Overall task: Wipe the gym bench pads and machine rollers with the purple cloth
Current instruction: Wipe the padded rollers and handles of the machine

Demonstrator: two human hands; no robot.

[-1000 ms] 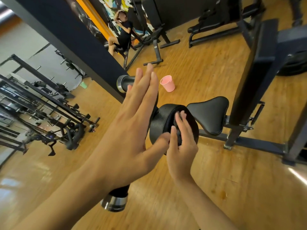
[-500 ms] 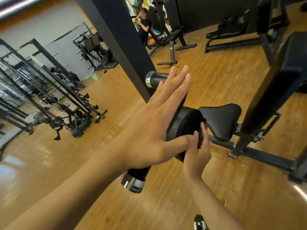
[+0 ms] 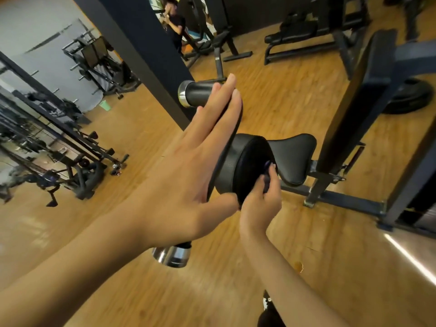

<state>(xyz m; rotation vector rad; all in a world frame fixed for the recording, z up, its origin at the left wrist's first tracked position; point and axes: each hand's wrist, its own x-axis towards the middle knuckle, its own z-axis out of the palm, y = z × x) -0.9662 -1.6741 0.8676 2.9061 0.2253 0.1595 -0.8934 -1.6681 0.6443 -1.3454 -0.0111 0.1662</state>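
Here the left hand (image 3: 188,175) lies flat, fingers straight, against the side of the black roller (image 3: 245,171), with its thumb at the lower rim. The right hand (image 3: 262,199) is curled round the purple cloth (image 3: 267,165), pressing it to the roller's round end face; only a scrap of cloth shows. The seat (image 3: 295,156) sits just behind the roller, above the wooden floor (image 3: 306,90).

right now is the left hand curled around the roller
No, the left hand is flat, fingers straight, against the side of the roller; the right hand holds the purple cloth.
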